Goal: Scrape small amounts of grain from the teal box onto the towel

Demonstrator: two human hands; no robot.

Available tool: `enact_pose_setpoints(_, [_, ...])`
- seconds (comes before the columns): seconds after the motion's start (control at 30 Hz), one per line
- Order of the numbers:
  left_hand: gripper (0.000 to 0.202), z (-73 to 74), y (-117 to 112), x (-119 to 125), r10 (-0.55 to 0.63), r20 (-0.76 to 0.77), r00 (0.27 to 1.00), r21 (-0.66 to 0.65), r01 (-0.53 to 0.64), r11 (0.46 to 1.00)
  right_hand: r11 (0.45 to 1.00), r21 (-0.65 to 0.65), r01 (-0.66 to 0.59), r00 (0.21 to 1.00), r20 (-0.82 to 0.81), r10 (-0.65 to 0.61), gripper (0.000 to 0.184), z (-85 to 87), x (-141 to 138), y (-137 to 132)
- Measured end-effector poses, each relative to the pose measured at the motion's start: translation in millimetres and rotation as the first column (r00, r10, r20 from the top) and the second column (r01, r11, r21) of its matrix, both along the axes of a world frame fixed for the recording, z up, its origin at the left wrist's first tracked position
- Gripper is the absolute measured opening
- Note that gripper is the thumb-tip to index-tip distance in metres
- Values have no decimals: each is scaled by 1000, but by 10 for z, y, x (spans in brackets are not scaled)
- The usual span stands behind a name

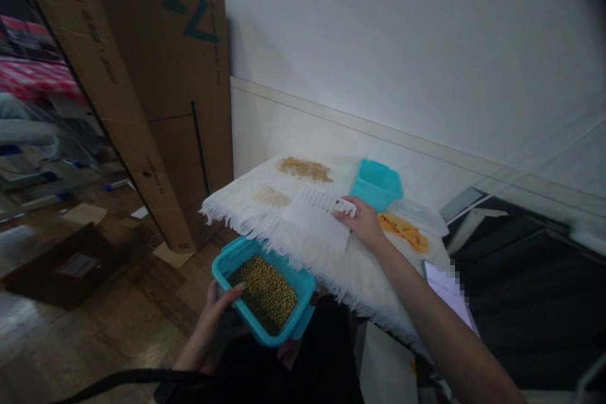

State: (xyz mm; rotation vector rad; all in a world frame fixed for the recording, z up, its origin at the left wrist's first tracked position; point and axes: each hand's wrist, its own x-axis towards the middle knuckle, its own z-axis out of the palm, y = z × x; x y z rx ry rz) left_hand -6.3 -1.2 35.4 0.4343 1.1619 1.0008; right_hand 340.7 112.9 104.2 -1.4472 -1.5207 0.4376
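My left hand point(211, 323) grips the near left side of a turquoise plastic container point(265, 336), its thumb over the rim. Yellowish beans point(271, 287) fill the lower part of this tub, with darker green ones along its near and left sides; it hangs tilted below the table's front edge. Out over the table, my right hand point(364, 222) is closed on the right end of a white comb-like slotted piece point(320, 198). A white sheet point(326, 227) lies beneath that piece. Left of it is a small pale heap of grains point(271, 196), and farther back a spread of tan beans point(305, 169).
A fringed white cloth point(379, 271) covers the table point(379, 271). A second turquoise container point(377, 184), a clear lid point(421, 214), an orange cloth point(404, 231) and a phone-like screen point(447, 293) are at the right. A tall cardboard box point(175, 95) stands left, the wall behind.
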Motion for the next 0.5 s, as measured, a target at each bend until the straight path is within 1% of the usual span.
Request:
enact_pose_setpoints(0.17, [75,-129,80,-12,38,-1,999,-58,-38,998,999,24,38,999,-6,-37,46,-4,58,276])
enact_pose_setpoints(0.3, [76,-149,126,-34,33,-40,999,-103,-36,994,996,18,83,994,-66,-81,50,-10,34,401])
enact_pose_setpoints(0.4, [80,-154,134,-38,21,-27,999,-114,-24,993,993,43,107,991,-91,-103,55,51,103,362])
enact_pose_setpoints(0.5, [78,-201,131,-25,18,-31,999,-109,-21,994,982,91,165,986,-22,-164,51,168,255,178])
